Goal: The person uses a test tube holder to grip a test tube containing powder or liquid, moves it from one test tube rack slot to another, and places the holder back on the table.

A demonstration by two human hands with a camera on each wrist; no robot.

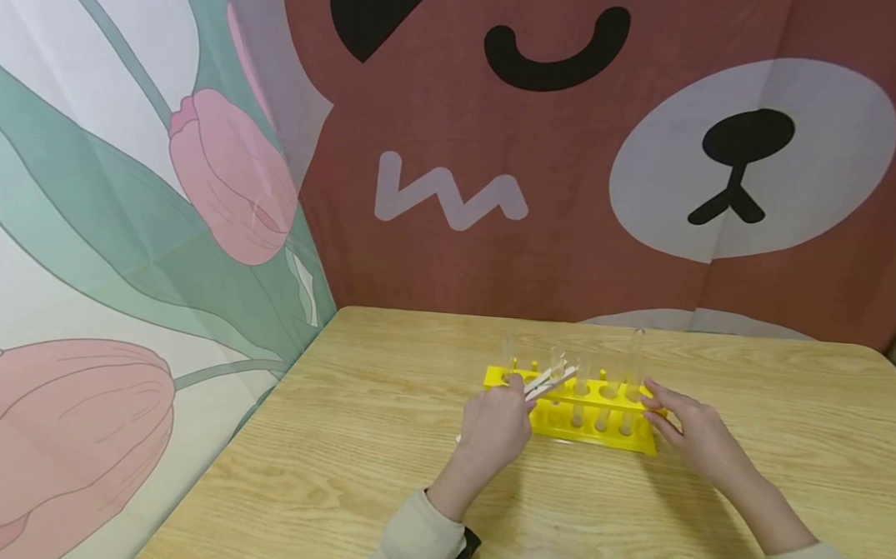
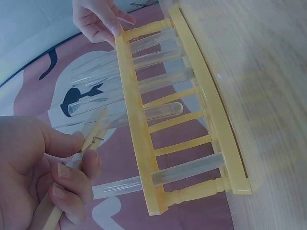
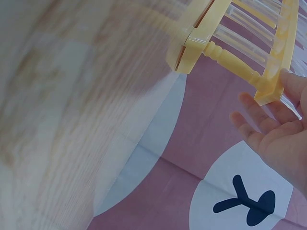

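My left hand (image 1: 496,423) grips a wooden test tube clamp (image 2: 96,132) whose jaws are at a clear test tube (image 2: 163,111). That tube passes through the top bar of a yellow test tube rack (image 1: 608,440). Its rounded bottom hangs above the rack's base in the left wrist view. Whether the jaws close fully round the glass is hard to tell. With thumb and fingers, my right hand (image 1: 704,441) holds the right end of the rack's top bar. Several other clear tubes stand in the rack, one alone at the left end (image 2: 192,172).
The rack stands on a wood-grain table (image 1: 319,474). A printed cloth with a bear face (image 1: 434,262) hangs behind the table's back edge. Another cloth with tulips (image 1: 227,178) hangs on the left.
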